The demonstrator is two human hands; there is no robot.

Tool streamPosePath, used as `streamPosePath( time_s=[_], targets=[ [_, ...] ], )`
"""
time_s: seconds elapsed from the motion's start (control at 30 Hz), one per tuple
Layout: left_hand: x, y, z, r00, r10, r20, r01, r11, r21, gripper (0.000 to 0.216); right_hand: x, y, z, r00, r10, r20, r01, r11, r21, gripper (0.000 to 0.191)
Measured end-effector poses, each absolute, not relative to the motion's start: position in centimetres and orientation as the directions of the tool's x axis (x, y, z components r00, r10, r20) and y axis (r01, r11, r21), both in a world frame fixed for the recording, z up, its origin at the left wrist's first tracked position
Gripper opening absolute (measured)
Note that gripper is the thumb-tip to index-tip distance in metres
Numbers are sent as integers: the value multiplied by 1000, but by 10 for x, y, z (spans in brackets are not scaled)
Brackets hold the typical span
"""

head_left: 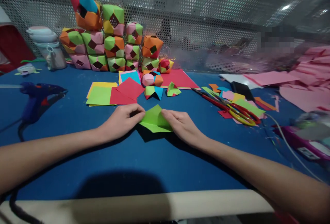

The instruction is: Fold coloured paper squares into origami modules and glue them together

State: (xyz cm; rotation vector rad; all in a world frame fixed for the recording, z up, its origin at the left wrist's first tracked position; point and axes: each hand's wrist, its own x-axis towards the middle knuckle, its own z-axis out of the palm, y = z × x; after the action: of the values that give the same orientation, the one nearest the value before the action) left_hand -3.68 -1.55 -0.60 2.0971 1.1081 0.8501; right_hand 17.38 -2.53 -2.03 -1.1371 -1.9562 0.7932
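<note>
A green sheet of origami paper (156, 122), partly folded with a point standing up, is held just above the blue table. My left hand (123, 119) pinches its left corner between thumb and fingers. On the opposite side, my right hand (182, 124) grips the right edge the same way. Just beyond the paper sit a small folded green piece (173, 89) and a multicoloured folded unit (153, 93). Loose red squares (127, 91) and a green square (100, 96) lie beyond my left hand.
Stacked paper balls (113, 48) stand at the back before a perforated metal screen (185, 21). A blue glue gun (38, 98) rests at left. Scissors (237, 112) lie on paper scraps at right, near a phone-like black object (242, 90) and pink paper (304, 79).
</note>
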Motion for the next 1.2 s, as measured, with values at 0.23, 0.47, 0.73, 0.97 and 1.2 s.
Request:
streamPosePath(
  time_s=[0.23,0.47,0.73,0.97,1.2],
  targets=[
    [-37,-21,-6,286,925,252,308,-338,890,18,170,-29,-23,-313,907,282,446,402,-799,17],
    [-31,-23,-7,340,934,111,175,-179,968,12,171,-22,-29,-236,941,242,265,302,-916,31],
    [-26,-25,-8,244,970,-5,15,1,1000,12,173,-16,-27,-45,968,247,91,251,-964,41],
    [-16,-36,-8,379,925,-28,-79,63,995,30,166,-30,-24,-72,913,402,117,408,-905,44],
    [-14,-37,-13,289,957,7,-210,56,976,38,159,-31,-28,-189,939,286,-16,288,-957,44]
  ],
)
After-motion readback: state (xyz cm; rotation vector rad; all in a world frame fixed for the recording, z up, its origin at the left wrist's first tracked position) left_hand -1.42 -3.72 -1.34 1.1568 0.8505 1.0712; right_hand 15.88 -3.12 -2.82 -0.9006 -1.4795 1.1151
